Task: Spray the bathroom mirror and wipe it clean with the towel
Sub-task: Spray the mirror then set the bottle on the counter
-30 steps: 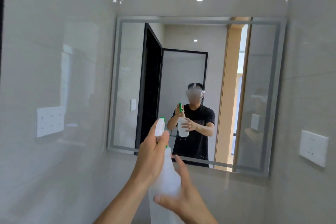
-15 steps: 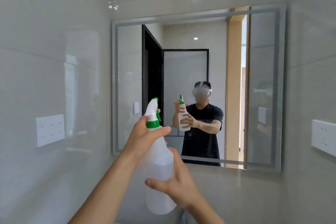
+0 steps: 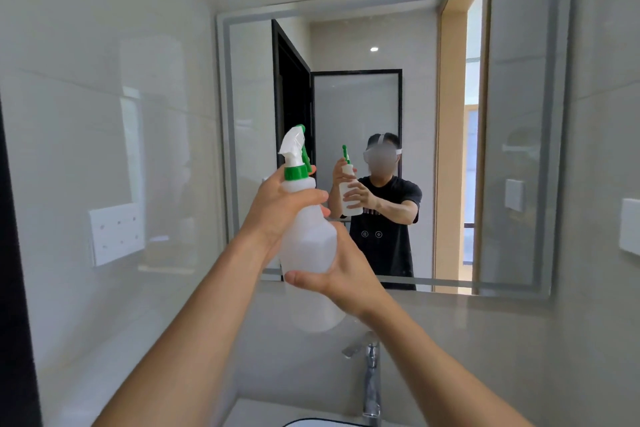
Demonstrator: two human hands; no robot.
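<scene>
A translucent white spray bottle (image 3: 309, 243) with a green collar and trigger is held upright in front of the wall mirror (image 3: 519, 121), nozzle pointing at the glass. My left hand (image 3: 277, 208) wraps the bottle's neck, a finger at the green trigger. My right hand (image 3: 343, 274) cups the bottle's lower body from the right. The mirror reflects a person holding the same bottle. No towel is in view.
A chrome faucet (image 3: 370, 378) rises below the bottle, above the rim of a white basin (image 3: 263, 416). White socket plates sit on the left wall (image 3: 116, 232) and at the right edge (image 3: 628, 230). Glossy grey tile surrounds the mirror.
Both hands have raised the bottle higher against the mirror. The view has tilted down, so the faucet and basin now show.
</scene>
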